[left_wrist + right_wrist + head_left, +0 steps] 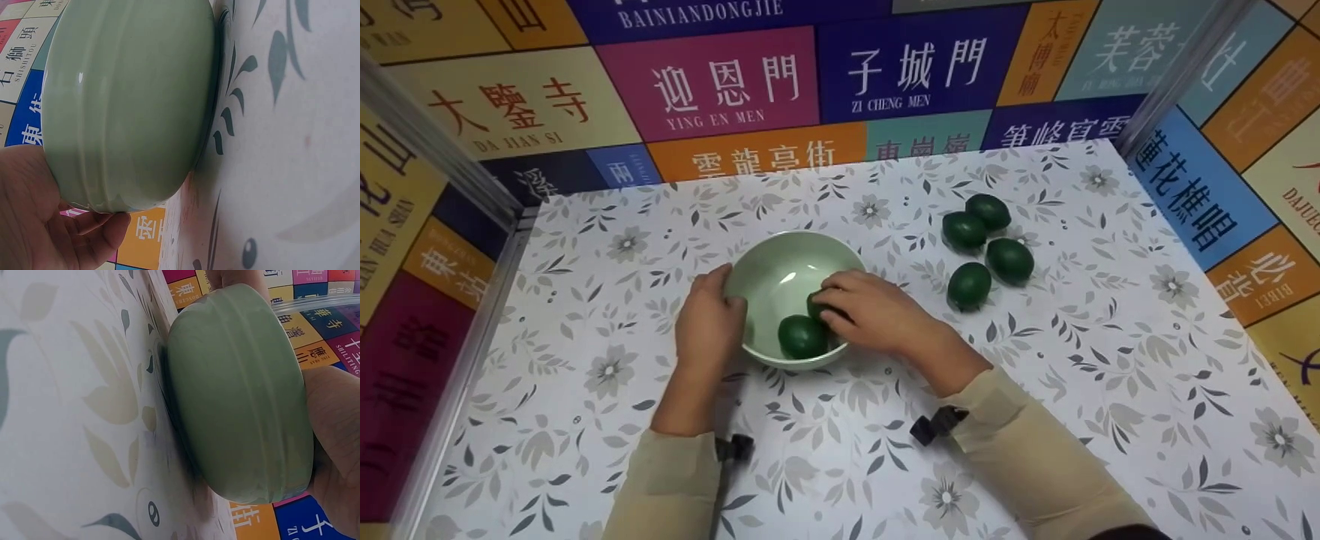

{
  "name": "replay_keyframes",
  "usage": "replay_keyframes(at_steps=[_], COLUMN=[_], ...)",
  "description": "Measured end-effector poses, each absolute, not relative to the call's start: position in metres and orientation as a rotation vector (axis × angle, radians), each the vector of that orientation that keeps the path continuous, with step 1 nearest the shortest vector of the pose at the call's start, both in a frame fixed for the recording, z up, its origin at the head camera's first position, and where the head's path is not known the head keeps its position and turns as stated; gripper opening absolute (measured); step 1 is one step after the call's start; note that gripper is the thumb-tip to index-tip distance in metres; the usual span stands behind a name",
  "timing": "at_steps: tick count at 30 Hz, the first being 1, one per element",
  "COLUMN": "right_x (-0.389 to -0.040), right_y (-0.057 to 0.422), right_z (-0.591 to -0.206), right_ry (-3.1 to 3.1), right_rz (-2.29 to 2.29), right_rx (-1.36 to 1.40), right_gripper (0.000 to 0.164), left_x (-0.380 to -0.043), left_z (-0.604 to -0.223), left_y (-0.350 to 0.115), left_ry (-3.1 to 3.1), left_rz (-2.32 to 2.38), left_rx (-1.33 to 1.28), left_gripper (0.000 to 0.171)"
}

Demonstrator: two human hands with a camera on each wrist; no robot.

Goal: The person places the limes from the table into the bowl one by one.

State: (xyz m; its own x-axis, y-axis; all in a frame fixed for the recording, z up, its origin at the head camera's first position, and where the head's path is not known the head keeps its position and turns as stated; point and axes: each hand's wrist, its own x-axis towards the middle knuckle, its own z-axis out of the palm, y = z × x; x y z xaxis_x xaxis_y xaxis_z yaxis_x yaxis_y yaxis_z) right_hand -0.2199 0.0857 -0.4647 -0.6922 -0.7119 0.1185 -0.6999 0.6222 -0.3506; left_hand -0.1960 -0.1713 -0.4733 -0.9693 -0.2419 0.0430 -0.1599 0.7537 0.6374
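A pale green bowl (pixel 765 289) stands on the table, with a dark green lime (pixel 802 337) lying in it. My left hand (pixel 710 319) grips the bowl's left rim, thumb over the edge and fingers along the outside; the left wrist view shows these fingers (pixel 93 239) against the outer wall. Inside the bowl's right part, my right hand (pixel 877 311) holds a second lime (pixel 816 306), mostly covered by the fingers. From the right wrist view, the bowl wall (pixel 242 399) hides that lime, and only part of the right hand (pixel 334 439) shows beside the rim.
Several more limes (pixel 969 286) lie grouped on the table to the right of the bowl. A white cloth with grey leaves and flowers (pixel 615 371) covers the table. Panels with coloured lettering (pixel 712 86) rise along the back and both sides.
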Motion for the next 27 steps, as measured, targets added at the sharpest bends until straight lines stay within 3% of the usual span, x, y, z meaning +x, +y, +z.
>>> replay_keyframes(at_steps=[27], right_x=[-0.2179], right_y=[0.0852], right_z=[-0.4586], right_ry=[2.794], right_rz=[-0.527], right_rx=[-1.174], right_gripper=[0.038], left_x=[-0.1946], left_z=[-0.4717], left_y=[-0.1708], left_ry=[-2.832], left_rz=[-1.014], left_rx=[0.333], left_gripper=[0.056])
